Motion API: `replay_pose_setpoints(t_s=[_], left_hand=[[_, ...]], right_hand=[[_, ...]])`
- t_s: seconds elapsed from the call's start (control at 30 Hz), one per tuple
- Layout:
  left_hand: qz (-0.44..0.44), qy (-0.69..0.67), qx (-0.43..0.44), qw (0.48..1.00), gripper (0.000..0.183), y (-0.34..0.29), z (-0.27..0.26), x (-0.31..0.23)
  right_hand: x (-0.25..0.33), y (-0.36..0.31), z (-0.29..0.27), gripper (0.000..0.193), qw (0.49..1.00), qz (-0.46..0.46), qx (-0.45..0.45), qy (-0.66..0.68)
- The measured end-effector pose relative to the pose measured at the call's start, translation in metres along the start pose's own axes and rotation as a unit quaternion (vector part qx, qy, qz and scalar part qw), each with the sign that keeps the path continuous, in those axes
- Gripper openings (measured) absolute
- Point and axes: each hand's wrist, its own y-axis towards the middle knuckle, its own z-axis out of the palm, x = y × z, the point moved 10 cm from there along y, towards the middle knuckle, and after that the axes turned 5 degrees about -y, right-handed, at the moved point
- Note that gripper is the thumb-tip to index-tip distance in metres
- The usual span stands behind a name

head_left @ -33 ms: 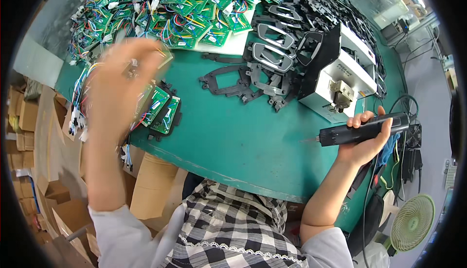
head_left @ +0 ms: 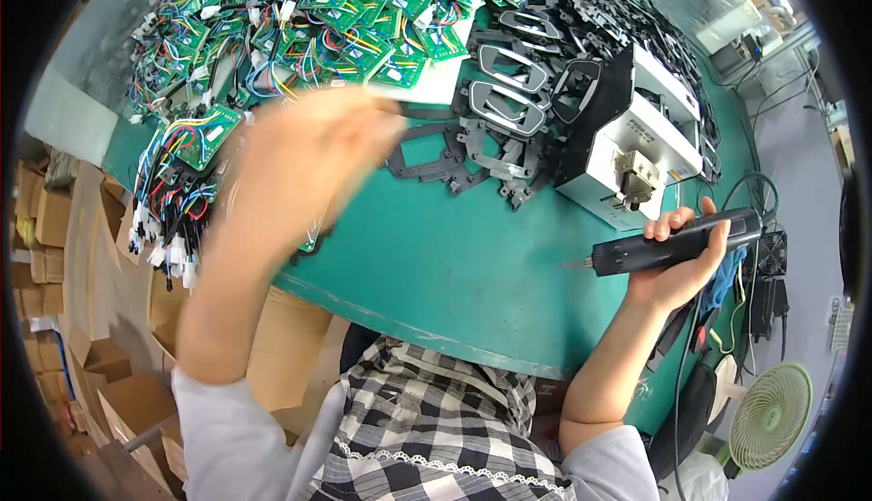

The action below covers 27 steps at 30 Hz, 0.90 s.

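Observation:
My right hand (head_left: 677,256) is wrapped round a black electric screwdriver (head_left: 672,242), whose thin bit points left above the table. My left hand (head_left: 318,142) is smeared by motion; whether it holds anything does not show. Its fingertips are close to the left end of several black plastic frames (head_left: 422,169). Beneath my left hand and wrist, boards at the near left are mostly hidden. Left of that wrist, a green circuit board (head_left: 213,133) with coloured wires stays visible.
Wired circuit boards (head_left: 354,51) pile up at the back left, partly on a white sheet (head_left: 436,83). Black frames with silver trim (head_left: 509,106) lie in the middle back. A white metal screw-feeder-like box (head_left: 613,169) stands right of them. A green fan (head_left: 770,415) is at the lower right.
My left hand has swept right, from the boards at the left toward the black frames, uncovering the left board and its wires. My right hand and screwdriver have barely moved.

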Motion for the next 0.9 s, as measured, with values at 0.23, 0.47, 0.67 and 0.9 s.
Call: replay_pose_setpoints(t_s=[0.23, 0.47, 0.67, 0.9], left_hand=[[-0.015, 0.095, 0.133, 0.986, 0.055, 0.106, 0.172, 0.006], [-0.048, 0.032, 0.034, 0.998, 0.056, 0.112, 0.15, 0.006], [0.083, -0.21, 0.064, 0.972, 0.018, 0.068, 0.103, -0.022], [0.179, -0.075, 0.434, 0.88, 0.038, -0.038, 0.208, -0.05]], right_hand=[[-0.001, -0.009, 0.0, 0.044, 0.999, 0.015, 0.022, 0.019], [0.014, -0.011, 0.002, 0.043, 0.997, -0.002, 0.054, 0.057], [0.023, -0.006, -0.005, 0.043, 0.994, -0.01, 0.069, 0.079], [0.019, -0.001, -0.01, 0.042, 0.997, -0.009, 0.049, 0.066]])
